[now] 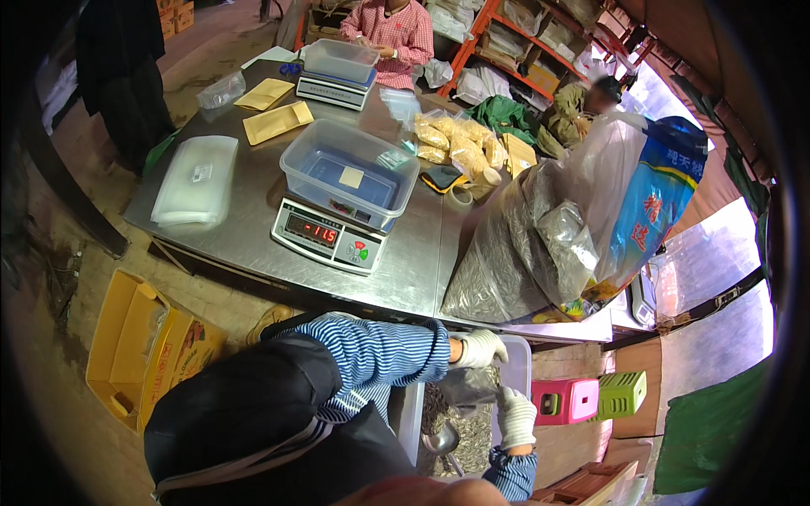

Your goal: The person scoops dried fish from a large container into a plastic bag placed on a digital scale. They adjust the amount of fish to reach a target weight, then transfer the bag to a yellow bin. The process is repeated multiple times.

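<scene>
A clear plastic bag (471, 387) with what look like sunflower seeds in it hangs between my white-gloved hands. My left hand (479, 349) holds its upper edge, while my right hand (516, 417) grips the side nearer the bottom of the view. Below the bag is a translucent plastic tub (520, 360), with loose striped seeds (474, 433) inside. A metal scoop (442, 439) lies on those seeds, its handle towards the bottom of the view. The bag covers part of the tub.
On the steel table (405, 284) stand a digital scale (329, 237) bearing a plastic bin (348, 171), and a large sack (525, 253) of seeds. A pink stool (565, 402) is beyond the tub. A cardboard box (155, 354) stands left. Another person (398, 38) is behind the table.
</scene>
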A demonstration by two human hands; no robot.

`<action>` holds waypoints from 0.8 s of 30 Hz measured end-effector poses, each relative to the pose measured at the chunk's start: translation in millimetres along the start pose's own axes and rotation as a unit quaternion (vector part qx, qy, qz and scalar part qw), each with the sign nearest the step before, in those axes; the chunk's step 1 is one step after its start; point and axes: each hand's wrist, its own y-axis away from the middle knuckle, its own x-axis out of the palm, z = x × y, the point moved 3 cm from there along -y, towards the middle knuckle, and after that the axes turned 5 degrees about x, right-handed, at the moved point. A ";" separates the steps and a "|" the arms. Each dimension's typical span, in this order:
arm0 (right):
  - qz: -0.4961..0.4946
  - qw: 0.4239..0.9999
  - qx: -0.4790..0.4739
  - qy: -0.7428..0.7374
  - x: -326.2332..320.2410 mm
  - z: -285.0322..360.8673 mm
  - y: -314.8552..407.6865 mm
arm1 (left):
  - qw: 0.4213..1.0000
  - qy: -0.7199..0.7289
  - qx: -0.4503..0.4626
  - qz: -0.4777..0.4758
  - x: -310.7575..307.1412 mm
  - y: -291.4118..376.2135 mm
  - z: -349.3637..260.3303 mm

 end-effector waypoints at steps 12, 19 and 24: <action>0.010 1.000 0.020 0.012 -43.9 22.3 18.4 | 0.997 0.008 0.054 0.050 -1.1 21.0 -34.5; 0.044 0.999 0.014 0.010 -33.1 29.4 20.5 | 0.996 -0.019 0.028 0.085 -19.3 43.5 -47.3; 0.073 0.996 0.009 0.052 -50.8 43.3 14.1 | 0.993 0.106 -0.025 0.049 -19.9 45.3 -41.0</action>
